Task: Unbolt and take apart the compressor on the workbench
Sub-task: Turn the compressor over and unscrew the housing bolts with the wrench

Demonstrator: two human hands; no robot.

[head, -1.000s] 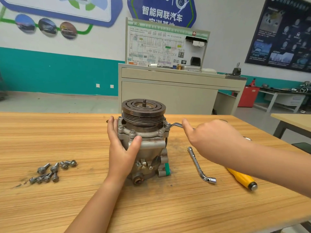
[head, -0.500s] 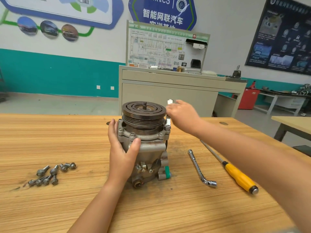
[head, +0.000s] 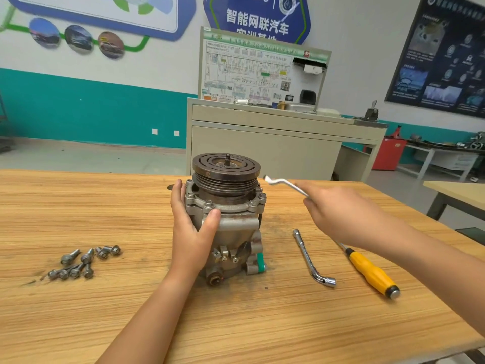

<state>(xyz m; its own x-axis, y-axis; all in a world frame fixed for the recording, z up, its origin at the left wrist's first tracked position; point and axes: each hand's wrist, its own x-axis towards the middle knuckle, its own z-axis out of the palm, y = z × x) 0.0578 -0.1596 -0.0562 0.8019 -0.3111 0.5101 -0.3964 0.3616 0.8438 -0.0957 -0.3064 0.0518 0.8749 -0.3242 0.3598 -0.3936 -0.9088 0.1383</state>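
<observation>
The metal compressor [head: 231,222] stands upright on the wooden workbench [head: 236,324], its dark grooved pulley on top. My left hand [head: 193,227] grips the left side of its housing, thumb across the front below the flange bolts. My right hand [head: 338,214] holds a bent silver wrench [head: 284,183] in the air, to the right of the pulley. The wrench's offset end points toward the pulley rim without touching a bolt.
Several loose bolts [head: 84,262] lie in a cluster at the left. An L-shaped socket wrench [head: 311,258] and a yellow-handled screwdriver [head: 372,273] lie right of the compressor. A grey training cabinet [head: 275,137] stands behind the bench; another table [head: 456,191] is at the right.
My right hand swung the wrench from the right flange bolt round behind the pulley, then lifted it off and drew back to the right. My left hand kept its hold on the housing.
</observation>
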